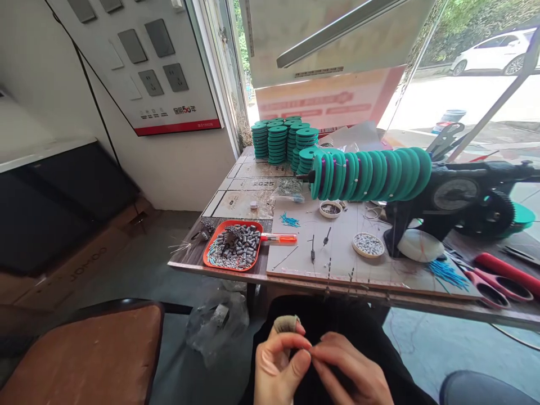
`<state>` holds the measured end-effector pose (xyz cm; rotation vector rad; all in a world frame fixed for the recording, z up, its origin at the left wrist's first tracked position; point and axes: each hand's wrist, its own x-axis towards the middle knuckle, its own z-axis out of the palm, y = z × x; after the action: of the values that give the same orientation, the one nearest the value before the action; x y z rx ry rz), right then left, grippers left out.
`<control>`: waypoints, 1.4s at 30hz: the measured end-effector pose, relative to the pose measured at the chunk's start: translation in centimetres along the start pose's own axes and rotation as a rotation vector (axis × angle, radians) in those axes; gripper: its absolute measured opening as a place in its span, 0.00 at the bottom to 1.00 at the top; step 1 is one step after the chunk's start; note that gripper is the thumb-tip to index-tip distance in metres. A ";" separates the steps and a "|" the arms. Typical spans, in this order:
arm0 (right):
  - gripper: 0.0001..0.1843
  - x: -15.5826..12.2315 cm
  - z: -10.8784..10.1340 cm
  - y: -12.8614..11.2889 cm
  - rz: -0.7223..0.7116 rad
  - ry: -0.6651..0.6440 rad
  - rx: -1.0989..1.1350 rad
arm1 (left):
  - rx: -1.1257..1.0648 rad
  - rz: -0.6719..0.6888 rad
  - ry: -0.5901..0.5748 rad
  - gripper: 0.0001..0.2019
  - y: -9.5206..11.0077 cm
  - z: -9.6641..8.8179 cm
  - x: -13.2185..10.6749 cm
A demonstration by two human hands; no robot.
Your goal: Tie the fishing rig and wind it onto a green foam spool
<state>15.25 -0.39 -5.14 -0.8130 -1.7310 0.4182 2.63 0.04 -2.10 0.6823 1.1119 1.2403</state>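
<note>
Over my lap, below the table's front edge, both hands meet fingertip to fingertip. My left hand (pixel 280 363) pinches thumb against index finger, and a beige wrap (pixel 286 323) covers another of its fingers. My right hand (pixel 352 365) is closed, thumb and fingertips pressed together against the left fingertips. Whatever lies between them is too small to make out. Nearest on the table are a board (pixel 295 264) with thin lines and small dark weights (pixel 313 254), a round dish of pale beads (pixel 368 245) and an orange tray (pixel 205 256) of grey metal cylinders and tiny beads.
Green foam spools (pixel 367 174) sit on a dark winding machine (pixel 455 188); more spools (pixel 277 143) are stacked behind. Red-handled scissors (pixel 498 284), blue strips (pixel 447 274), a dish of dark pieces (pixel 330 210) and an orange-capped tool (pixel 280 238) lie about. A brown chair (pixel 93 360) stands left.
</note>
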 end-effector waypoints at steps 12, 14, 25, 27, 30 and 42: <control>0.11 -1.7 0.0 1.1 0.211 -0.165 -0.057 | 0.620 0.500 0.075 0.13 -1.1 -1.1 -0.5; 0.13 -1.8 -0.1 1.1 0.295 -0.132 -0.033 | 0.644 0.529 0.089 0.12 -0.8 -1.1 -0.5; 0.24 0.2 -2.2 -0.9 0.525 -0.331 0.014 | 0.947 0.776 0.089 0.09 -0.9 -2.4 0.4; 0.27 1.0 -2.1 -1.2 0.539 -0.375 0.042 | 0.995 0.861 0.036 0.07 -1.0 -3.0 0.7; 0.27 1.8 -1.9 -1.4 0.583 -0.434 0.090 | 1.042 0.959 -0.008 0.05 -0.9 -3.4 1.0; 0.19 2.7 -1.9 -2.2 0.779 -0.522 0.146 | 1.118 1.104 -0.005 0.03 -1.1 -3.7 1.1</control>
<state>15.99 -0.22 -1.27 -1.3421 -1.7555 1.3614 -0.36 0.25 -4.72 2.3678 1.4391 1.3818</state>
